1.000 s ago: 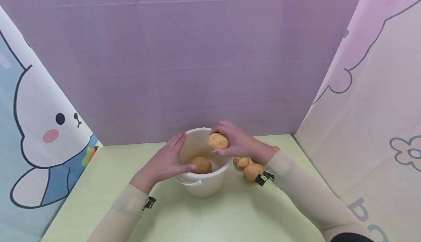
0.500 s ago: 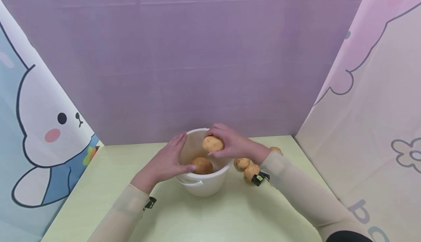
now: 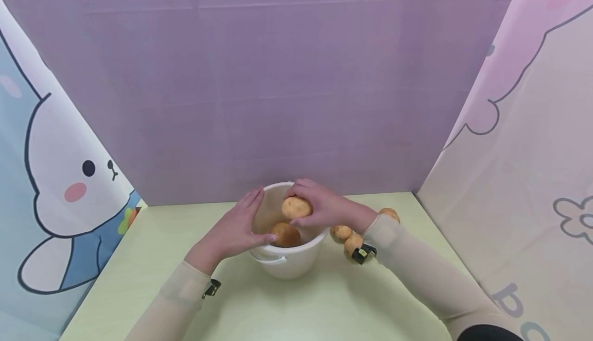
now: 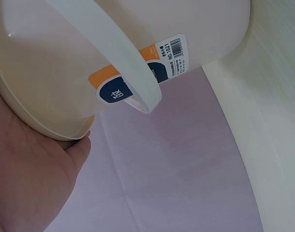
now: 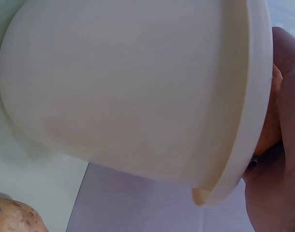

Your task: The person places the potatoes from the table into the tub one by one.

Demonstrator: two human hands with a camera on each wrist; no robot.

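A white bucket [image 3: 289, 263] stands upright on the table, its handle hanging at the front left. My left hand [image 3: 227, 233] holds the bucket's left rim, thumb reaching over the edge. Inside the bucket, near that thumb, lies a brown potato [image 3: 286, 235]. With my right hand [image 3: 324, 204] I grip a paler potato [image 3: 297, 207] over the bucket's mouth, above the right rim. The right wrist view shows part of this held potato [image 5: 271, 123] behind the rim, largely hidden by the hand. A label [image 4: 138, 72] on the bucket's side faces the left wrist camera.
Several potatoes lie on the table right of the bucket, among them one potato [image 3: 342, 233] beside it and another potato [image 3: 390, 214] farther back; my right arm partly covers them. A purple backdrop [image 3: 278, 99] rises behind the table [image 3: 259, 310], with patterned side panels.
My right hand has moved left and slightly down with the potato, farther over the bucket's mouth. My left hand has stayed at the rim.
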